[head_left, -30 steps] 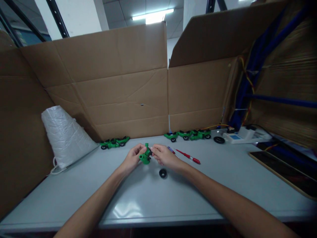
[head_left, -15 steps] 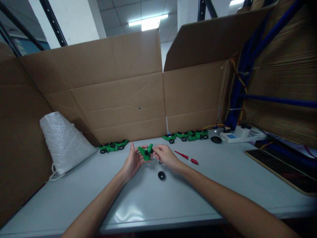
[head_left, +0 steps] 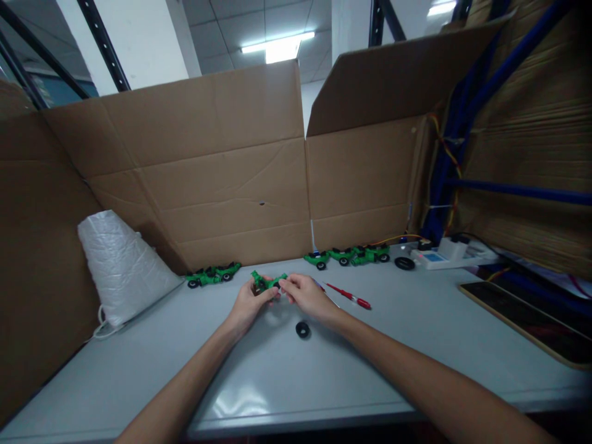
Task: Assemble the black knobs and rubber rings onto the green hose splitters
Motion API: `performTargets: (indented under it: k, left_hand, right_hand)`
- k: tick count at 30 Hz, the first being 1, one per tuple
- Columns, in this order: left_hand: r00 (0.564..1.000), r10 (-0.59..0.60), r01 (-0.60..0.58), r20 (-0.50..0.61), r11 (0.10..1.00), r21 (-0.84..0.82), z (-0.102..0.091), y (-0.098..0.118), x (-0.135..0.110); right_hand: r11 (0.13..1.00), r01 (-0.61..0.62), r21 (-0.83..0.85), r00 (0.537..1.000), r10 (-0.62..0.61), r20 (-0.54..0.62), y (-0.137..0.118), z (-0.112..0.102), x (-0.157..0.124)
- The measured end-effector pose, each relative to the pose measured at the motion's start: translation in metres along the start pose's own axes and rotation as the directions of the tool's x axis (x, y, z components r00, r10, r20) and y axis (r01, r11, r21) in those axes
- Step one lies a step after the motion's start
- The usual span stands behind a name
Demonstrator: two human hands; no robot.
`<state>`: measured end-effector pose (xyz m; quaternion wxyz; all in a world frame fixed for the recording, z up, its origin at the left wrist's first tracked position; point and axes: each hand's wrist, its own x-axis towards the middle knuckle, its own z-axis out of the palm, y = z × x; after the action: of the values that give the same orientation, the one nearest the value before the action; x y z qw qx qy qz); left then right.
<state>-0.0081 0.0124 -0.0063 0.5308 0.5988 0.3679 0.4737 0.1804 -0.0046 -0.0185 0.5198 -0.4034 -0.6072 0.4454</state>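
Observation:
A small green toy vehicle (head_left: 263, 283) with dark parts is held above the table, between my hands. My left hand (head_left: 247, 306) grips it from the left, the thumb pressed along its near side. At its right end the fingers of my right hand (head_left: 311, 299) are pinched together on it; any small part between those fingertips is hidden. On the table below my hands lies a black ring-shaped wheel (head_left: 303, 330). A red-handled screwdriver (head_left: 355, 299) rests right of my right hand. Another thin tool is partly covered by that hand.
More green toy vehicles stand along the back, some at left (head_left: 213, 275) and several at right (head_left: 345, 256). A white wrapped bag (head_left: 127, 268) sits at left. At right are black rings (head_left: 404, 263), a power strip (head_left: 456, 254) and a dark flat panel (head_left: 522, 317). Cardboard walls (head_left: 231, 185) enclose the table.
The toy has been turned and lowered slightly in my hands. My left thumb has come down from upright onto its near side, and my right fingers have shifted slightly left.

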Motion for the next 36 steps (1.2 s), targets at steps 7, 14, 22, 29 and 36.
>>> performTargets:
  k: [7, 14, 22, 29, 36]
  left_hand:
    - [0.999, -0.033, 0.036, 0.035, 0.992, -0.117, 0.0, 0.004, -0.002]
    - [0.994, -0.063, 0.081, 0.095, 0.976, -0.2, 0.001, 0.008, -0.004]
    - [0.972, -0.073, 0.104, 0.221, 0.986, -0.131, 0.002, 0.005, -0.005]
    - [0.96, -0.097, 0.161, 0.263, 0.958, -0.237, 0.01, 0.01, -0.013]
    - [0.95, -0.102, 0.188, 0.297, 0.941, -0.28, 0.014, 0.011, -0.017]
  right_hand:
    - [1.0, 0.029, 0.001, 0.999, -0.029, -0.033, 0.004, 0.0, 0.002]
    - [0.997, 0.072, -0.04, 0.997, -0.071, 0.022, -0.004, -0.001, -0.003]
    - [0.978, 0.1, -0.181, 0.995, -0.102, 0.002, -0.014, -0.003, -0.011]
    - [0.977, 0.126, -0.173, 0.992, -0.121, 0.037, -0.012, 0.001, -0.013]
    - [0.988, 0.146, -0.049, 0.989, -0.144, 0.031, -0.004, 0.003, -0.008]
